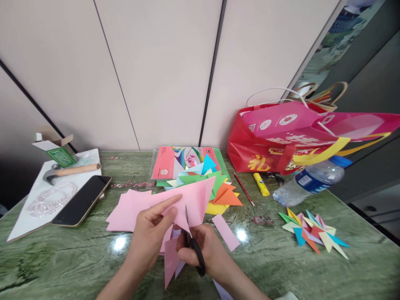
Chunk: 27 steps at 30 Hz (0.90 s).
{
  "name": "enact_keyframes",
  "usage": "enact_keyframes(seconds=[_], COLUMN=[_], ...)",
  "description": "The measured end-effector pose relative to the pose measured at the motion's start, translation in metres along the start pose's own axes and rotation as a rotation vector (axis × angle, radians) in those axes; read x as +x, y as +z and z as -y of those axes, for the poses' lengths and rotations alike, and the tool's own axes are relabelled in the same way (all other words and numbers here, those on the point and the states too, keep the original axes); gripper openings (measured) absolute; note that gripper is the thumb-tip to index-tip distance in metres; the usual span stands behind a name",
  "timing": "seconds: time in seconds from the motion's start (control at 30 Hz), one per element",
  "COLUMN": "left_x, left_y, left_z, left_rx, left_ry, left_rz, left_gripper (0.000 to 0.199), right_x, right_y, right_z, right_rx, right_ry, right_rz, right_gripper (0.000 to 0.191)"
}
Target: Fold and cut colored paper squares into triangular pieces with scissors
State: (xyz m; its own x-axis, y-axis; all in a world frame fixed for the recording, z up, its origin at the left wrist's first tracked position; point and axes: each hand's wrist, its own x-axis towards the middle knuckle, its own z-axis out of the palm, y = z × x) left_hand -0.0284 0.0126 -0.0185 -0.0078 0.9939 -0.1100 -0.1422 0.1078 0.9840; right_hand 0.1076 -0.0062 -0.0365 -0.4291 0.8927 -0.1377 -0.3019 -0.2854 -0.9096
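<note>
My left hand [153, 227] pinches a sheet of pink paper [196, 196], thumb on top, and holds it raised above the table. My right hand [204, 248] grips black-handled scissors [196, 254], whose blades meet the lower edge of that sheet. Beneath and to the left lie more pink sheets [125, 210]. Pink and lilac pieces [170, 260] hang or lie below my hands; how they are joined is hidden. To the right of the scissors rests a loose pink strip [225, 232]. Folded coloured paper pieces [225, 193] are heaped just behind the sheet.
At the right are two folded paper stars [312, 231], a water bottle [309, 181], a glue stick [261, 184], a pencil [243, 189] and a red gift bag [265, 137]. A phone [83, 202], a wooden-handled sickle [75, 170] and a small green box [59, 152] are at the left.
</note>
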Motion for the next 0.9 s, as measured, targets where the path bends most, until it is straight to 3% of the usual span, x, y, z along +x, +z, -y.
enact_keyframes(seconds=[0.3, 0.9], left_x=[-0.002, -0.003], left_y=[0.0, 0.001], left_z=[0.0, -0.001], left_rx=[0.118, 0.152], left_ry=[0.025, 0.028], left_rz=[-0.015, 0.023], left_gripper=[0.035, 0.036], right_x=[0.001, 0.003], right_y=[-0.005, -0.006], right_z=[-0.013, -0.014], right_rx=[0.019, -0.012], right_ry=[-0.017, -0.045], right_rz=[-0.015, -0.042], right_gripper=[0.043, 0.037])
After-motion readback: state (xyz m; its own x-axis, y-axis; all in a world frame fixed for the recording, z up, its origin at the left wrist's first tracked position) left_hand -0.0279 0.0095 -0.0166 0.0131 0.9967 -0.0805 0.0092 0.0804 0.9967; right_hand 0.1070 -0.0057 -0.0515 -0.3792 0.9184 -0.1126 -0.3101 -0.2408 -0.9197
